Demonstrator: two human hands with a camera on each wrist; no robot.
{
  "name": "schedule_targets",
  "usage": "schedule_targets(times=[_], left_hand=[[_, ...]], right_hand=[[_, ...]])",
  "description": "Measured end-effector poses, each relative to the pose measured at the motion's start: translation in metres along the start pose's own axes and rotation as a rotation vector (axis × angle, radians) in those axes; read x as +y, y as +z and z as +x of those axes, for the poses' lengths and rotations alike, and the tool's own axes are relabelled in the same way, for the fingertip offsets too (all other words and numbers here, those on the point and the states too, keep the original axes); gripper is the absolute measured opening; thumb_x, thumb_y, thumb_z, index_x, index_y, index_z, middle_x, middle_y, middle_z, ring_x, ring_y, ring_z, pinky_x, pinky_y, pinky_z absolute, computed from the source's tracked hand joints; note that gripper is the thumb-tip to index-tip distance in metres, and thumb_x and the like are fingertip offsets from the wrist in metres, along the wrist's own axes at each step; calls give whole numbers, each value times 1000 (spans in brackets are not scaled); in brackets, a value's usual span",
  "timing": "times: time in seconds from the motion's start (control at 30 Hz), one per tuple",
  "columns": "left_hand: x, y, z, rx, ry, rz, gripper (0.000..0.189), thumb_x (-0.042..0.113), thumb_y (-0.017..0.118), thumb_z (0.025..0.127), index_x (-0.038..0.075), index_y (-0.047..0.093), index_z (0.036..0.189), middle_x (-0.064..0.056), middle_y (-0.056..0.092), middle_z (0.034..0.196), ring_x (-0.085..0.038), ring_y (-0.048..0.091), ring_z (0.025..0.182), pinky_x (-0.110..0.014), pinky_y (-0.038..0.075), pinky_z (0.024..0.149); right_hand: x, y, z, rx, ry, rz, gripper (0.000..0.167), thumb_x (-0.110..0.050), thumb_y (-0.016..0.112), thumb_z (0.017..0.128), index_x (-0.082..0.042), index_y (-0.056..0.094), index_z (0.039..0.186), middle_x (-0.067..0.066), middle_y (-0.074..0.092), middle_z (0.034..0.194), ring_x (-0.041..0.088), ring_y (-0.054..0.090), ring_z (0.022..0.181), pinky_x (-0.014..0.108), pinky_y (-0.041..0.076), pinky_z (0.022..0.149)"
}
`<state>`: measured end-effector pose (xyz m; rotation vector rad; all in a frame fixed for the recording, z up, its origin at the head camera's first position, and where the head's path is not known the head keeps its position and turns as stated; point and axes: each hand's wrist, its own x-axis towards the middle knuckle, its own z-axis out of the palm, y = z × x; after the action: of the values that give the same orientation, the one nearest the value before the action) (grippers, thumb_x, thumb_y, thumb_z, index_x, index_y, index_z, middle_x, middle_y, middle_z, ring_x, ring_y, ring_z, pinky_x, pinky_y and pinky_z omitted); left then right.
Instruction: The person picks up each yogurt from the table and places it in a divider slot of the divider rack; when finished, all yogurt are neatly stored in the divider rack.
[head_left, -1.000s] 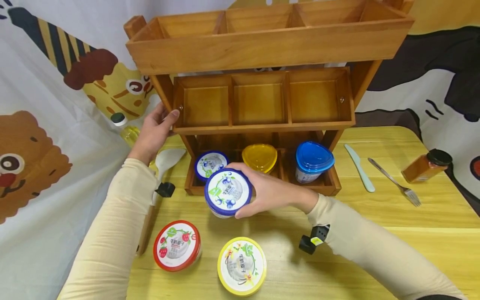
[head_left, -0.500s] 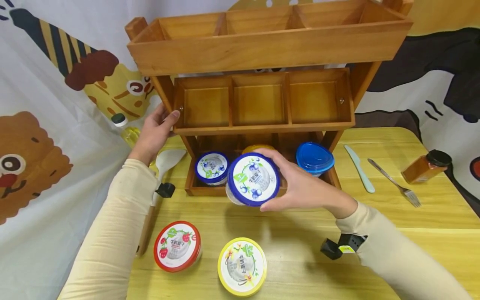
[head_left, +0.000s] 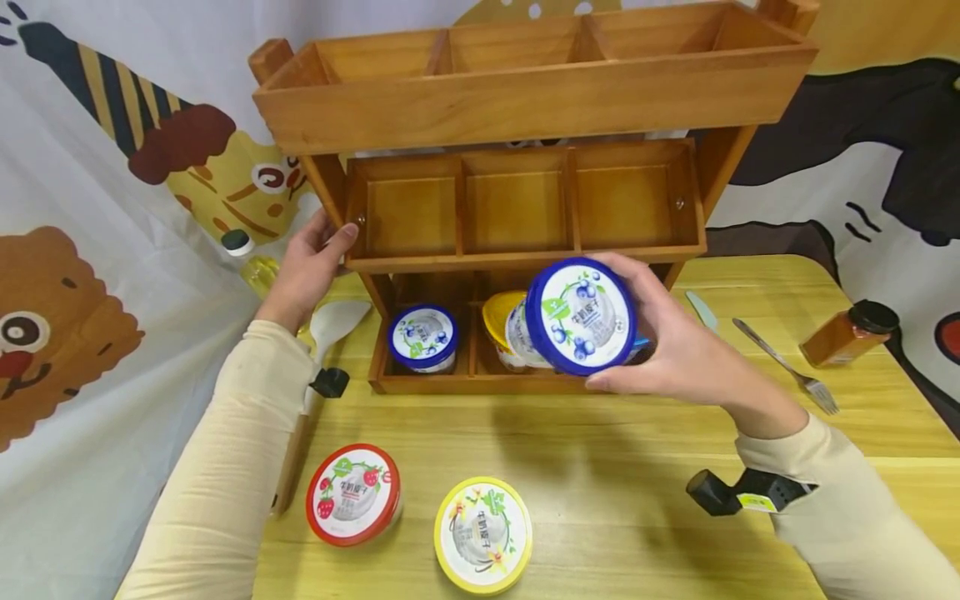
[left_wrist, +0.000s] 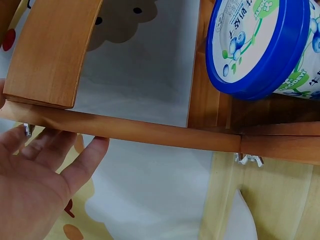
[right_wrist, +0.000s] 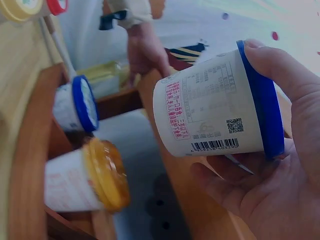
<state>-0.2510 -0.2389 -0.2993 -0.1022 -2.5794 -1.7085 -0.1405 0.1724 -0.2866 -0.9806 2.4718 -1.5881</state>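
Observation:
My right hand (head_left: 686, 358) grips a blue-lidded cup with a blueberry label (head_left: 588, 312) by its lid. The cup is tilted, lid toward the head camera, in front of the bottom tier of a wooden rack (head_left: 525, 100). Thumb and fingers span the blue rim in the right wrist view. My left hand (head_left: 303, 271) holds the rack's left side at the middle tier, thumb in front, fingers behind the wood. A second blueberry cup (head_left: 423, 333) sits in the bottom left compartment. Beside it, a cup with an amber lid (head_left: 501, 312) stands in the middle one, partly covered by the held cup.
Red-lidded (head_left: 354, 493) and yellow-lidded (head_left: 483, 535) cups stand on the table in front. Left of the rack are an oil bottle (head_left: 258, 267) and a white spatula (head_left: 333, 321). On the right lie a fork (head_left: 787, 367), a pale green knife (head_left: 701, 308) and a black-capped jar (head_left: 847, 333).
My right hand has carried the blueberry cup right and upward from near the bottom left compartment, tilting it more. It now covers most of the blue-lidded container on the right. The left hand stays put.

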Motion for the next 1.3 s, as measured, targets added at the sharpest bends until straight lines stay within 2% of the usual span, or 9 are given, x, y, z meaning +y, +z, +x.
schedule_targets(times=[0.13,0.27,0.43,0.5,0.67,0.87,0.97,1.03,1.3], left_hand=[[0,0,0,6,1,7,62,48,49,100,30,27,156,-6,42,155,-23,48,133,-31,50,92],[0,-1,0,7,-1,21,63,50,48,100,30,26,156,-5,41,155,-22,47,134,-33,50,93],[0,-1,-1,4,1,25,62,50,48,100,30,26,156,-5,41,155,-22,47,134,-36,49,96],[0,-1,-1,4,2,24,63,50,47,101,30,26,156,-5,41,155,-22,47,134,-34,50,95],[1,-1,-1,2,4,18,63,49,47,101,29,26,156,-5,41,156,-23,48,133,-31,50,92],[1,-1,-1,-9,-8,4,62,49,48,101,31,25,156,-4,40,156,-23,48,133,-43,47,102],[1,-1,-1,-12,-12,-2,62,48,47,101,32,24,156,-4,40,156,-23,48,133,-46,46,104],[1,-1,-1,-13,-14,-1,62,48,47,101,31,24,156,-5,40,156,-24,49,133,-46,46,104],[0,0,-1,-9,-13,6,63,49,47,101,32,23,157,-4,40,156,-23,47,134,-47,45,104]], right_hand=[[-6,-13,-4,56,-48,70,109,14,82,67,-15,23,153,8,36,147,18,45,127,15,46,96],[-8,-25,-4,114,-114,159,110,23,78,63,-11,24,152,11,35,147,22,43,127,16,47,97],[-8,-39,-4,171,-181,191,110,28,74,62,-8,23,152,11,33,149,24,37,132,14,45,99],[-9,-44,-2,197,-180,189,108,28,72,63,-8,23,152,11,33,149,25,34,133,13,44,99],[-10,-53,3,289,-119,166,103,28,69,67,-13,26,151,9,33,150,26,32,134,10,45,95],[-5,-62,9,368,-79,103,100,23,70,72,-17,24,151,8,31,152,26,32,136,9,45,94],[0,-66,14,408,-23,29,98,16,72,75,-20,22,151,6,32,151,23,34,135,9,45,93],[4,-68,16,425,17,-26,97,12,74,77,-23,21,151,5,32,151,22,36,135,9,45,92],[16,-75,27,455,133,-111,98,-2,79,80,-26,17,152,3,30,151,20,37,135,10,45,94]])
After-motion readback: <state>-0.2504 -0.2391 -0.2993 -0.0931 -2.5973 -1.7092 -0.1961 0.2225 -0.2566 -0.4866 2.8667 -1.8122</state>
